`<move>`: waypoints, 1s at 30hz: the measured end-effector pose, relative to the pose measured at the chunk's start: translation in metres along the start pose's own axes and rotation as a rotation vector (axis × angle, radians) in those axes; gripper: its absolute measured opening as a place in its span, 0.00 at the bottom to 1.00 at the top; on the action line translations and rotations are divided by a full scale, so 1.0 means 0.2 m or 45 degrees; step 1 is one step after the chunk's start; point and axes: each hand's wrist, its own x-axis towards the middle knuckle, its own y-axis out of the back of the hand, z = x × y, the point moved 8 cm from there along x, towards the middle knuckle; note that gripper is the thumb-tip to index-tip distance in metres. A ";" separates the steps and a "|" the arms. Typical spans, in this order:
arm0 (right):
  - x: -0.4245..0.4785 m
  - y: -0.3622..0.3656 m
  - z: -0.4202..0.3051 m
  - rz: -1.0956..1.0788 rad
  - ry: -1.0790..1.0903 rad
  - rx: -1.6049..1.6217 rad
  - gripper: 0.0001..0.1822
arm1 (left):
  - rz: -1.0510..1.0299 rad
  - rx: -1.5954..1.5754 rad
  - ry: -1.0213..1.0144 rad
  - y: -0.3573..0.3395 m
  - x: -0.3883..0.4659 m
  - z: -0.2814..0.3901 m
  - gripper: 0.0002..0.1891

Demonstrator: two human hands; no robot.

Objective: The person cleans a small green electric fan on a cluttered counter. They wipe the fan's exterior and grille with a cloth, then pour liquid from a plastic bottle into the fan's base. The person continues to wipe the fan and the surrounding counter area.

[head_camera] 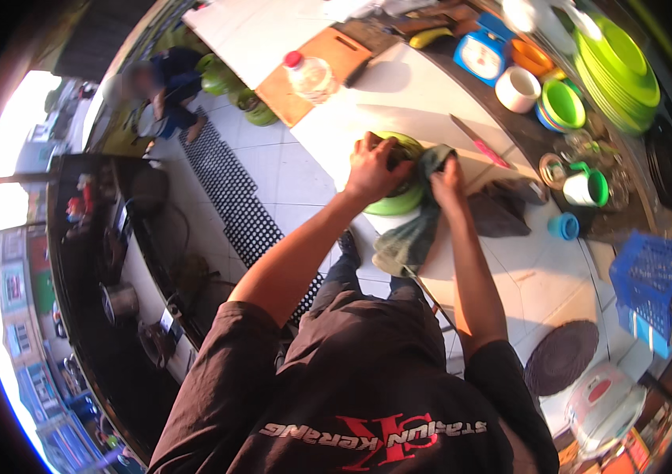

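A green gas cylinder [396,203] stands at the edge of the white tiled counter [513,260] before me. My left hand [373,169] grips its top collar, the fingers curled over the rim. On the cylinder's right side, my right hand [448,179] holds a dark grey-green cloth [410,240] against it. The cloth's lower end hangs down over the counter's edge. My left hand hides much of the collar and whatever sits inside it.
A pink-handled knife [478,140] lies beyond my right hand, with a dark cloth [502,207] nearer. A bottle [309,77] rests on an orange cutting board [348,56]. Rightward are a blue scale [481,56], green plates [617,77] and a blue basket [650,278]. A person [173,89] crouches near more cylinders [217,77].
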 end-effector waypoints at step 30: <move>-0.14 0.21 -0.16 -0.107 -0.231 0.582 0.20 | -0.185 -0.100 0.095 0.00 -0.01 -0.03 0.27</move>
